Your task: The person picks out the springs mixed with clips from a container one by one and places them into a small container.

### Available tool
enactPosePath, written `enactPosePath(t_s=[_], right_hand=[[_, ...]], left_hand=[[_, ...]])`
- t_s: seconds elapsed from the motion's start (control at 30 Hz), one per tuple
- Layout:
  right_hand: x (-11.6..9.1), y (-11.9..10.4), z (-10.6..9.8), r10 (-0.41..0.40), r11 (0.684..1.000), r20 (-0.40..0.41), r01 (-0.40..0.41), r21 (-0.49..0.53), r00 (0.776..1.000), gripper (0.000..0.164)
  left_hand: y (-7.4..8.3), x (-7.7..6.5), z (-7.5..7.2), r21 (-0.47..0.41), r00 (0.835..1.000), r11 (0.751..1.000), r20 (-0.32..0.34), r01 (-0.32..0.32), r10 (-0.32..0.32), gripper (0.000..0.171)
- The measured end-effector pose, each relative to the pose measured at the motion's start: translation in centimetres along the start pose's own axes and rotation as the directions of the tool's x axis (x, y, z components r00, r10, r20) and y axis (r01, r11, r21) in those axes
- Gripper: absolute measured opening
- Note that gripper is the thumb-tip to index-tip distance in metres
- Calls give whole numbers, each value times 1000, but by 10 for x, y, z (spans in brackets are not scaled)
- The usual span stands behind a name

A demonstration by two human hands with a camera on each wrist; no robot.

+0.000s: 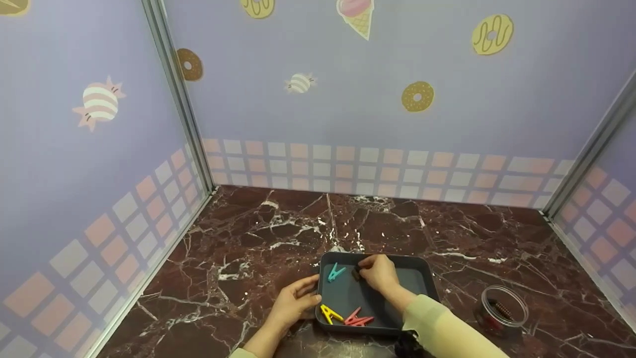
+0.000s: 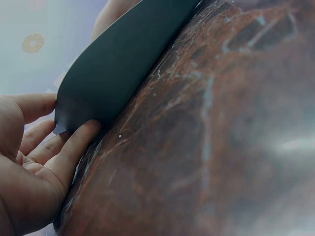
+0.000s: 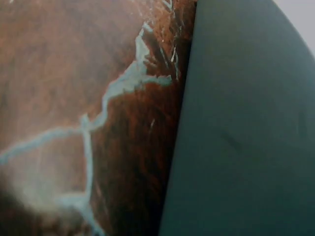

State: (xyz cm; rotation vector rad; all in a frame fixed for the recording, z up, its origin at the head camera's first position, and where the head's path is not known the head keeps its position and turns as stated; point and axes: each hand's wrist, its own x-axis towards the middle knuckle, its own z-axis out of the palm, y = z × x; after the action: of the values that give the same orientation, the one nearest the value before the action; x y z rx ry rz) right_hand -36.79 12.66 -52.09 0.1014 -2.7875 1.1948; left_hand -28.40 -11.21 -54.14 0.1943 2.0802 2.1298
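A dark grey tray (image 1: 372, 329) stands on the table. My left hand (image 1: 292, 306) touches its left side, with fairly straight fingers against the outer wall and the thumb at the rim, as the left wrist view also shows. Inside the tray, my right hand (image 1: 381, 274) pinches a small dark brown clip (image 1: 356, 273), mostly covered by the fingers. To its left lies a turquoise clip (image 1: 335, 273). A yellow clip (image 1: 330, 314) and red clip pieces (image 1: 357, 318) lie along the near side. Only the tray wall (image 3: 246, 118) and table show in the right wrist view.
A clear round tub (image 1: 503, 307) with dark and red things in it stands right of the tray. A black object (image 1: 408, 344) shows beneath the right sleeve. Patterned panels (image 1: 348, 119) enclose the marbled table (image 1: 238, 258) at the back and both sides.
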Motion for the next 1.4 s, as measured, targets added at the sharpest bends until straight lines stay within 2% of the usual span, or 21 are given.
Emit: enactPosePath(t_s=[0.37,0.77,1.4], right_hand=[[-3,4,-3,-35,999,-2,35,-30,999,8],[-1,12,-14,-6,994,22,4,106,1000,11],[-5,20,-46,-45,982,0,44,182,999,15]], left_hand=[[-1,1,0,-6,1000,1000,-4,6,-6,61],[0,0,0,-23,1000,999,6,28,-28,61],[1,0,0,-18,1000,999,5,28,-28,61]])
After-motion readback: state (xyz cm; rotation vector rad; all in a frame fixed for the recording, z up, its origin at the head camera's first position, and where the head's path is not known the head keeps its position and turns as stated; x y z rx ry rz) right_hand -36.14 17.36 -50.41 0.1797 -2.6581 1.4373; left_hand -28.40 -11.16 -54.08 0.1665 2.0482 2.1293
